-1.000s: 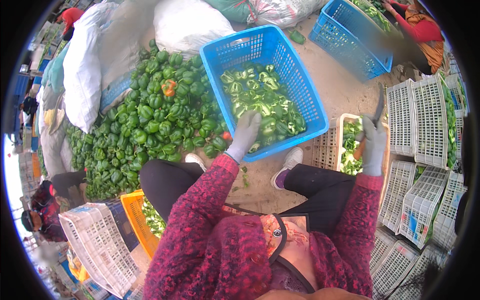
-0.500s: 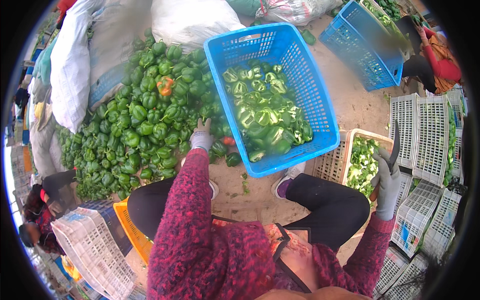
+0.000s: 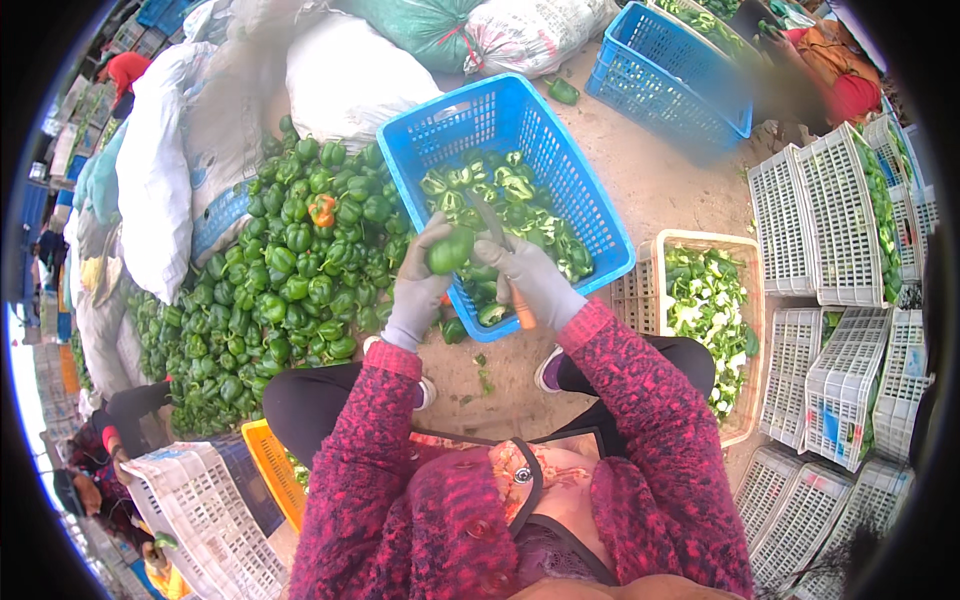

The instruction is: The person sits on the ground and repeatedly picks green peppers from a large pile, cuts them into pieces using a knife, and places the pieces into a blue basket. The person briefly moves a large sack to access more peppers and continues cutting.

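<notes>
My left hand (image 3: 418, 285), in a grey glove, is closed around a whole green bell pepper (image 3: 451, 250) above the near edge of the blue crate (image 3: 610, 250). Beside it, my gloved right hand (image 3: 535, 275) grips a knife (image 3: 524, 308) by its orange-brown handle. The knife's dark blade points up and away, close to the pepper. Cut green pepper pieces (image 3: 515, 185) lie in the blue crate below. Left of the crate spreads a large heap of whole green peppers (image 3: 290, 265), with one orange pepper (image 3: 321, 210) among them.
A beige crate (image 3: 755, 330) of pale green scraps stands by my right knee. Stacked white crates (image 3: 780, 215) line the right side. White sacks (image 3: 150, 200) rise behind the heap, and another blue crate (image 3: 665, 90) stands far right. An orange crate (image 3: 272, 470) is at my left; other people sit nearby.
My left hand has lifted a pepper from the heap to the crate's near edge. My right hand has swung in from the far right with the knife, meeting it. The view has shifted slightly.
</notes>
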The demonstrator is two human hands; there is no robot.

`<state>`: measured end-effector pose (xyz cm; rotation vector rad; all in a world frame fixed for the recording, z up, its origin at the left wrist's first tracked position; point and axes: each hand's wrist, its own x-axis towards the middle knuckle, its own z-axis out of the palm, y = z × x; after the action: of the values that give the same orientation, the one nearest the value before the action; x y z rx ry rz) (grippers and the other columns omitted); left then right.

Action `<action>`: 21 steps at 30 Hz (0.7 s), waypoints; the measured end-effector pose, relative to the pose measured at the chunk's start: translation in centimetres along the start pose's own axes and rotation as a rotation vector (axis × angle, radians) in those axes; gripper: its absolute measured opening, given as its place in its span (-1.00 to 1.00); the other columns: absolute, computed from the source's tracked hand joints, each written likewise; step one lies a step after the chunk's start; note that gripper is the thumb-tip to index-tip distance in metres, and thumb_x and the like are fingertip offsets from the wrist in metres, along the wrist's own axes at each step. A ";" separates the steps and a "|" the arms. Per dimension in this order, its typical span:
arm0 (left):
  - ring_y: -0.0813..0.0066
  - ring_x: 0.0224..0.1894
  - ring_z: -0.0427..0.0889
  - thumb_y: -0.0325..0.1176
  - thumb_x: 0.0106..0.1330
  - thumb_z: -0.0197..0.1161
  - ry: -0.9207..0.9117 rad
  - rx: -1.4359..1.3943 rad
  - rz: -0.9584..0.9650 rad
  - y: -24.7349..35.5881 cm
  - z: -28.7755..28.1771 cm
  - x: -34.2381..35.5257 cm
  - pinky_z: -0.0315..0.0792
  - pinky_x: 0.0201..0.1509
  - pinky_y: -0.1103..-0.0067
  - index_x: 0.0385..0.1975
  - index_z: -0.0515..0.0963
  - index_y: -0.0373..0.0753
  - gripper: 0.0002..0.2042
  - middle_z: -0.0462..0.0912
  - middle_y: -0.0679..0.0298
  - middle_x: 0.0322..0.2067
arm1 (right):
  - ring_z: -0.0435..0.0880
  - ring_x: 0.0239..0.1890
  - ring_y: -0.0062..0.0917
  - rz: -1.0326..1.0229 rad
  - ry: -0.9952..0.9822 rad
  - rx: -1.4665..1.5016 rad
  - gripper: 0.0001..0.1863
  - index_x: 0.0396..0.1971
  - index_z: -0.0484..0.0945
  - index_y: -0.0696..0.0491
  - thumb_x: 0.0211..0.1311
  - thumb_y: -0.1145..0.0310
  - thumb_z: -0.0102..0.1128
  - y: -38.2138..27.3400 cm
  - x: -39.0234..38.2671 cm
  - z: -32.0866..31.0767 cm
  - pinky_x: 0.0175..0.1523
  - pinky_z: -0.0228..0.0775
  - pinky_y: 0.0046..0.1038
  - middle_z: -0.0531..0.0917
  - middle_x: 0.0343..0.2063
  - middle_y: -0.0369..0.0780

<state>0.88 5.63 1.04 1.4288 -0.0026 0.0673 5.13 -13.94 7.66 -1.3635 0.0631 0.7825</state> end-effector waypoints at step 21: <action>0.50 -0.06 0.62 0.10 0.52 0.19 0.019 -0.371 -0.247 3.6 7.2 -2.9 0.57 0.04 0.53 0.34 0.21 -0.29 -0.35 0.56 0.28 -0.01 | 0.73 -0.18 -0.11 -0.369 0.290 -0.908 -0.74 -0.13 0.60 0.06 0.39 0.18 0.21 3.4 -7.1 -0.8 -0.12 0.53 -0.14 0.73 -0.25 -0.06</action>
<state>-1.96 -1.08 5.52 1.0484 0.1686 -0.1182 -1.71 -17.93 7.99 -2.2588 -0.3490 0.2767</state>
